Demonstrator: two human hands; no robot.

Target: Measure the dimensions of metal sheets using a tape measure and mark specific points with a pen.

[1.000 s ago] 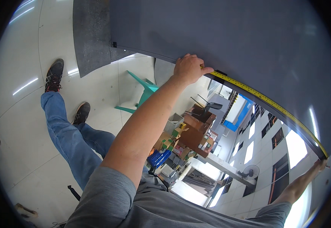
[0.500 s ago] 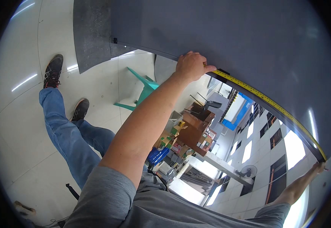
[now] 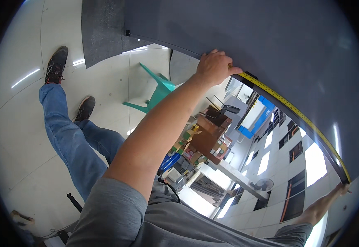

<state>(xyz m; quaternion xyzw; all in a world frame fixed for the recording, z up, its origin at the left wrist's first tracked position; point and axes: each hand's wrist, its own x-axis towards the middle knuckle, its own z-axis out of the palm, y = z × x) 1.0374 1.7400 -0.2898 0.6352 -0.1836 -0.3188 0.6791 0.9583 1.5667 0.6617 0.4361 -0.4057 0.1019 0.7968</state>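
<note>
A large dark grey panel (image 3: 278,45) fills the upper right. Along its edge runs the yellow blade of a tape measure (image 3: 287,103), stretched between my hands and bowed by the lens. My left hand (image 3: 216,68) is closed at the panel's edge, with its thumb at the blade's near end; whatever lies under the palm is hidden. Far off at the right, my right hand (image 3: 342,189) pinches the other end of the blade at the panel's corner. Its fingers look small there, and fine detail is lost.
A green plastic stool (image 3: 159,92) stands on the pale tiled floor below my left forearm. Beyond are brown cabinets with boxes (image 3: 206,133), a blue crate (image 3: 170,161), a fan (image 3: 264,184) and windows. A grey sheet (image 3: 101,35) lies by the panel's left end.
The whole view has shifted a little. My left hand appears slightly farther right and up, my right hand slightly lower and to the left. The tape remains stretched along the edge between them.
</note>
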